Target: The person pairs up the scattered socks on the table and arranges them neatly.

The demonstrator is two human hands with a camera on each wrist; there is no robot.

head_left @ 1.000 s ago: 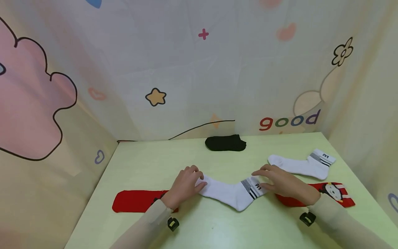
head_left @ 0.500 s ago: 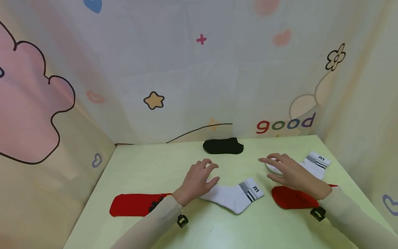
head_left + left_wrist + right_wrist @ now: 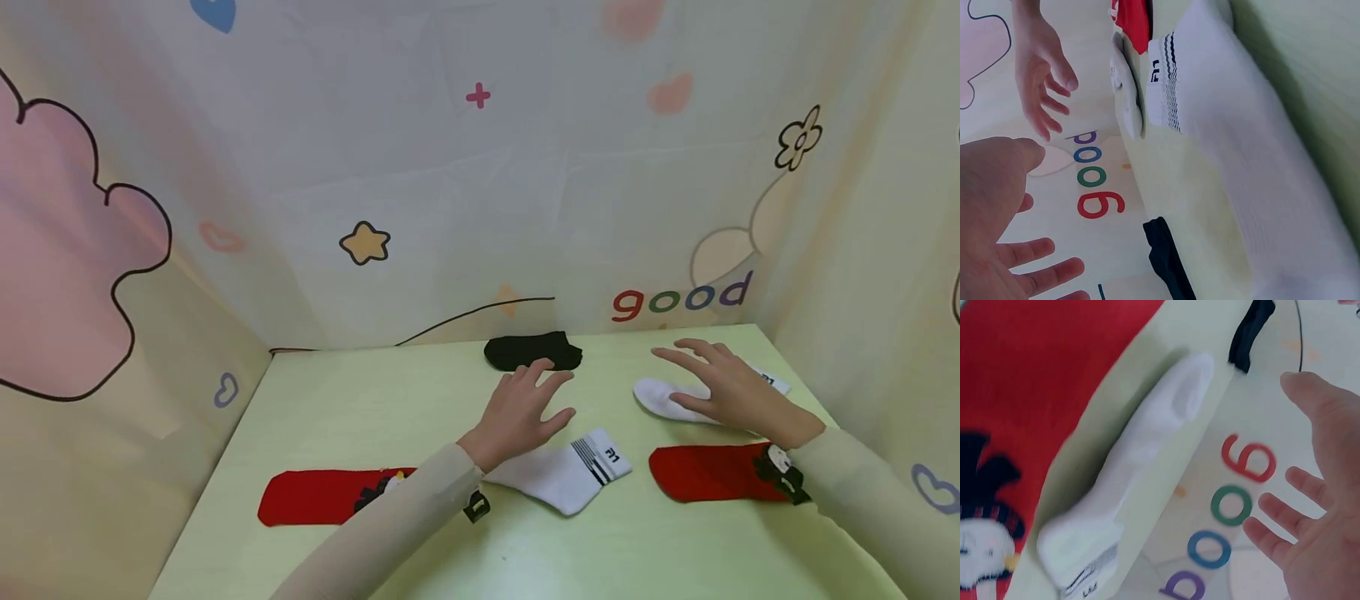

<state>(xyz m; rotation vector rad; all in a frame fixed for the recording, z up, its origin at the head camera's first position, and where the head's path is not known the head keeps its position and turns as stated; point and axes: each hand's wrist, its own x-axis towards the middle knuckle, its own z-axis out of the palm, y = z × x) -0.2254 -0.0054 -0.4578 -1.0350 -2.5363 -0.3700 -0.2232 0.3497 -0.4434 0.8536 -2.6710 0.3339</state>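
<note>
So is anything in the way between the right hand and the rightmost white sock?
Nothing visible: the right wrist view shows open space between the raised right hand and the rightmost white sock. The rightmost red sock lies nearer the person, off that path.

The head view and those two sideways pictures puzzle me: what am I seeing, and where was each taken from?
No machine here: a person's bare left hand and right hand. The wide picture is taken from the head, looking forward and down; the sideways two, from each wrist, close to that hand's work. On the pale green table lie a left red sock, a right red sock, a near white sock, a far white sock and, at the back, a black sock. Neither hand holds anything: both hover, fingers apart.
</note>
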